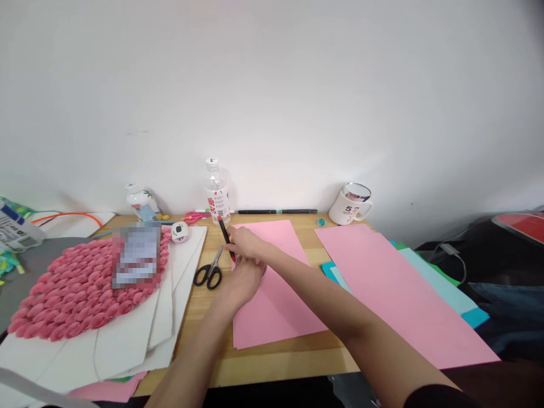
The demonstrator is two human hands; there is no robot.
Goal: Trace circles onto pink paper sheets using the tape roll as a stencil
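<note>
My right hand [246,242] is closed round a black marker with a red cap [223,229], its tip down on the left edge of a pink paper sheet [276,306]. Just below it, my left hand [243,281] presses something round against the same sheet; the object is mostly hidden under my fingers. Black-handled scissors [209,272] lie on the wooden table [272,362] just left of both hands.
A pink rosette mat [72,294] lies on white sheets at left. A plastic bottle [217,191], a small jar [139,201], long pens [276,211] and a white mug [353,205] stand by the wall. A larger pink sheet [403,294] covers coloured papers at right.
</note>
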